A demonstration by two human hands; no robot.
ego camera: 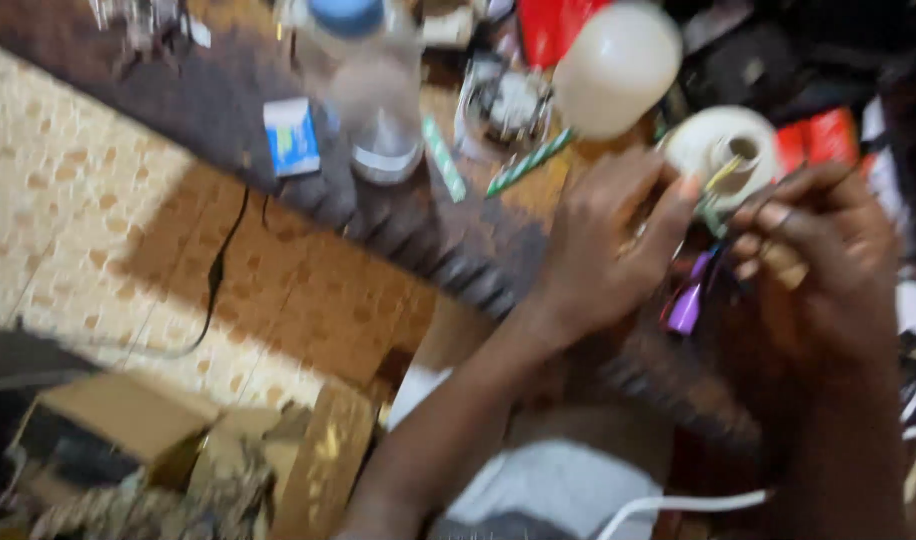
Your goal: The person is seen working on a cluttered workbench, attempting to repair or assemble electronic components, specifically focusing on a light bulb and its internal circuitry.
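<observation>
Risk: the white bulb base (pixel 723 150) sits up off the counter (pixel 228 90), pinched only at its edge by the left hand (pixel 603 245), so a hard push from the tool could twist it loose, and the loose bulb dome (pixel 618 65) and plastic bottle (pixel 373 90) just beside it could get knocked over. Right hand (pixel 823 265) is curled closed around a thin probe-like tool (pixel 768 200) with its tip at the base's opening; a purple-handled tool (pixel 688 300) hangs between the hands, grip unclear from blur. Both forearms come up from below, wrists bent inward toward each other over the cluttered counter edge.
</observation>
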